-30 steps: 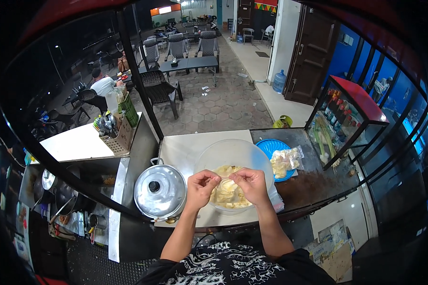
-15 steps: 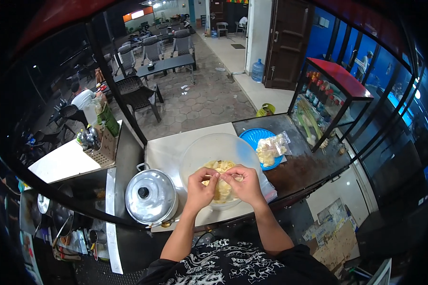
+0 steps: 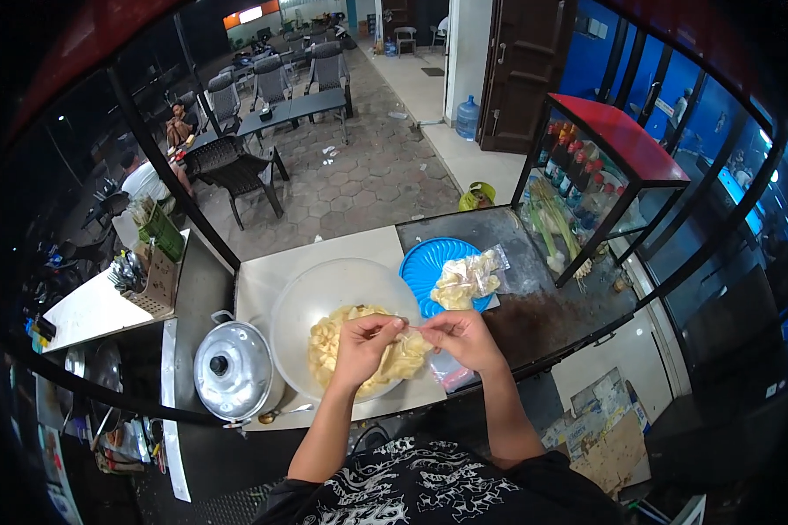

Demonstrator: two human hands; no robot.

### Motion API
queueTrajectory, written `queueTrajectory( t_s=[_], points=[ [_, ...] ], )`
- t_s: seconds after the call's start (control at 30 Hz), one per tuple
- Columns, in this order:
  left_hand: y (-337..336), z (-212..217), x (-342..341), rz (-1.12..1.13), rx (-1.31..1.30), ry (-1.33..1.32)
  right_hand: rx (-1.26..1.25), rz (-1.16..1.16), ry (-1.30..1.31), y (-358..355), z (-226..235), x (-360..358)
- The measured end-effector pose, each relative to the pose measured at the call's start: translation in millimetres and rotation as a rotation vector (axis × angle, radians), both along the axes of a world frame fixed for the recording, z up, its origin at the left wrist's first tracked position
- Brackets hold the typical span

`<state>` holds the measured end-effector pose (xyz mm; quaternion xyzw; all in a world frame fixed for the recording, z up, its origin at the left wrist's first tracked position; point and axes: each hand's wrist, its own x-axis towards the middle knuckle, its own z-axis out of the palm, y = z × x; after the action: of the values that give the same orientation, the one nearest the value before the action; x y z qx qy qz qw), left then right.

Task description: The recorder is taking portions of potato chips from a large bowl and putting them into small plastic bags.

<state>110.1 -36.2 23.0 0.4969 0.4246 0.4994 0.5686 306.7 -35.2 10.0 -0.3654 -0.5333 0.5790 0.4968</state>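
**Clear plastic bag [image 3: 409, 357] hung between left hand [image 3: 366, 344] and right hand [image 3: 466, 337]**

The step in hand looked to be fingertip work at the bag's top edge, perhaps gathering or fastening its mouth. The left hand had thumb and forefinger drawn together on one side of that edge; the right hand pinched the other side the same way. Neither hand was clenched, and neither had let go. The fingers hid much of the film, so whether the mouth was sealed could not be told.

The bag hung over the near right part of a large translucent bowl [image 3: 341, 282], which held a heap of pale yellow slices [image 3: 328, 341]. Whether its bottom touched the heap could not be made out.

Judging by the grip, the next move called for both pinches to stay level and close, with the film taut, so that nothing spilled.

The gripped edge ran left to right between the hands. The mouth appeared to point up and the filled body down; with the lower part partly covered, the long axis was unclear.

A second bag [image 3: 460, 282], also filled, lay on a blue plate [image 3: 418, 262] beyond the right hand. Its long axis slanted, the loose film end pointing away to the right.
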Motion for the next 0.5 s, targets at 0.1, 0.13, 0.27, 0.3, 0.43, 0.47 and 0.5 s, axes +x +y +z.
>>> queueTrajectory(
  t_s=[0.1, 0.13, 0.27, 0.3, 0.43, 0.47, 0.5],
  points=[
    [9.8, -6.8, 28.9, 0.069, 0.141, 0.082, 0.009, -0.267, -0.167, 23.3, -18.4, 47.9],
    [12.6, -4.3, 29.3, 0.128, 0.184, 0.136, 0.004, -0.362, -0.095, 36.9, -33.9, 70.0],
    [12.8, -15.2, 3.1, 0.329, 0.192, 0.203, -0.004, -0.553, -0.101, 93.0, -104.2, 114.0],
    [8.9, -16.0, -4.0, 0.39, 0.184, 0.223, -0.011, -0.54, -0.1, 105.1, -121.3, 112.7],
    [-19.3, -22.9, -26.3, 0.616, 0.142, 0.261, 0.176, -0.459, -0.489, 141.5, -160.4, 66.6],
    [-26.8, -24.2, -29.1, 0.66, 0.128, 0.283, 0.085, -0.434, -0.623, 142.9, -154.2, 57.4],
    [-34.0, -23.3, -31.2, 0.698, 0.12, 0.301, 0.087, -0.418, -0.621, 148.9, -161.0, 56.4]
  ],
)
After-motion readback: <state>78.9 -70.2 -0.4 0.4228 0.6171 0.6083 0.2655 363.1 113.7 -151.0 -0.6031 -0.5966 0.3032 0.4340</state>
